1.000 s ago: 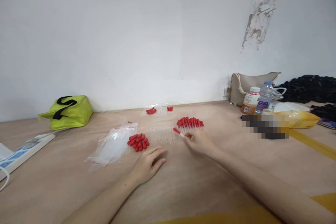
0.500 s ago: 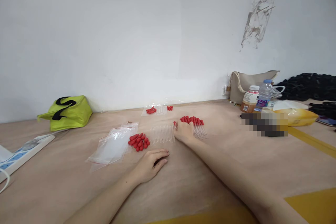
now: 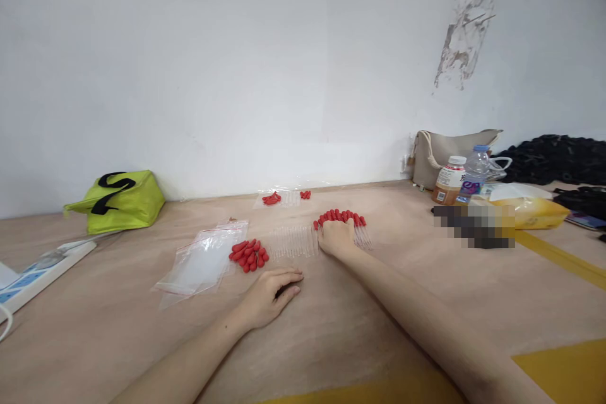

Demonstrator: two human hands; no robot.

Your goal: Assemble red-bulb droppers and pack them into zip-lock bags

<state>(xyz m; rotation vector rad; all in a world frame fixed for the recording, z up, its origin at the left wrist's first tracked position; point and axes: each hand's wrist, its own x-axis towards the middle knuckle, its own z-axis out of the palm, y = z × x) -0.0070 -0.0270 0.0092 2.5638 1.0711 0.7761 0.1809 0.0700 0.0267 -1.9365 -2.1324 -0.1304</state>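
Head view: the right hand (image 3: 337,238) reaches to a fanned row of red-bulbed tubes (image 3: 337,214) midway across the worktop (image 3: 426,252), nearer its far edge; its fingertips are hidden, so whether they grip a tube cannot be told. Palm down, the left hand (image 3: 272,295) rests with loosely curved fingers, thumb apart, holding nothing. Just beyond it lie a heap of loose red bulbs (image 3: 249,255) and, to the right, a row of clear tubes (image 3: 296,243). Clear bags (image 3: 201,259) with red seal lines lie left of the heap, with no writing legible on them. Towards the far right corner, a brown drink bottle (image 3: 449,181) carries a white label with a square code and print too small to read; beside it, a blue-capped bottle (image 3: 475,173) has a purple label whose pale letters cannot be read surely.
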